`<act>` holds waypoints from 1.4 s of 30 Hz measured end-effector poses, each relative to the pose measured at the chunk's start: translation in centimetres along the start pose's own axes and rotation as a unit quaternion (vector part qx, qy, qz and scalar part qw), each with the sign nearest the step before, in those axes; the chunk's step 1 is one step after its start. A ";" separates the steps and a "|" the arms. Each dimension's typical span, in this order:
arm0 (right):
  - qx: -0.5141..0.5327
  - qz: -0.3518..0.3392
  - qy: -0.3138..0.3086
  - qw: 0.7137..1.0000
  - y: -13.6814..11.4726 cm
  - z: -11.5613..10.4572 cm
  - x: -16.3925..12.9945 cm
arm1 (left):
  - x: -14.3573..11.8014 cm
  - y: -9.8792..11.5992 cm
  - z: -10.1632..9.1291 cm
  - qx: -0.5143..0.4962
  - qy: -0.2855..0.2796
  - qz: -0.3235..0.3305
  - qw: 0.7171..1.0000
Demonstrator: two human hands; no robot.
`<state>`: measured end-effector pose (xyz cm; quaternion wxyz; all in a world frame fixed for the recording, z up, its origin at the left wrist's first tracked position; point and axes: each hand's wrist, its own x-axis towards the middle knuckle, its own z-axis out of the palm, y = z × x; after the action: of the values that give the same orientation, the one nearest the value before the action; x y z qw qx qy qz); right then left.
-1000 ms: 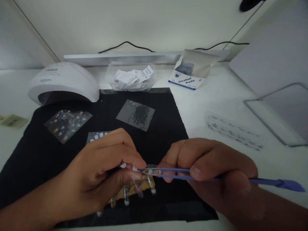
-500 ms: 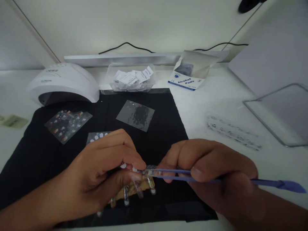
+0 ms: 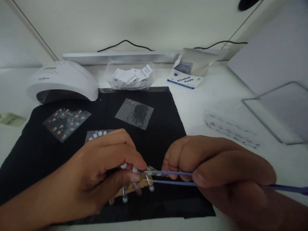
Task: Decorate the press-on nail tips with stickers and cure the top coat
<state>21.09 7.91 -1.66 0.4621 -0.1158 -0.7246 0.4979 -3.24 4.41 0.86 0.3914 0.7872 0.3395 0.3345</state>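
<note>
Left hand (image 3: 103,165) pinches a small clear strip (image 3: 151,168) over the black mat (image 3: 165,122), toward its front edge; right hand (image 3: 223,162) holds blue tweezers (image 3: 174,183).
The left thumb and forefinger are pressed together on the strip; the right fingers are curled around the tweezers, whose two prongs stand apart.
</note>
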 end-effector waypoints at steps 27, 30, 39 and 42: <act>-0.002 0.007 -0.013 1.000 -0.5 -0.2 0.2 | 0.1 0.3 -0.1 0.001 -0.017 -0.023 1.000; 0.011 0.012 -0.016 1.000 -0.3 -0.2 0.1 | 0.0 0.4 -0.2 0.003 -0.017 -0.027 1.000; 0.038 0.009 -0.011 0.999 -0.1 0.1 -0.1 | -0.1 0.3 -0.2 0.002 -0.020 -0.034 0.999; 0.055 0.006 -0.005 0.998 0.1 0.2 -0.3 | -0.2 0.2 -0.2 0.002 -0.023 -0.036 0.999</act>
<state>21.02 7.63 -1.87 0.4614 -0.0923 -0.6976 0.5403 -3.43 4.29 1.05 0.4099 0.7824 0.3594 0.3011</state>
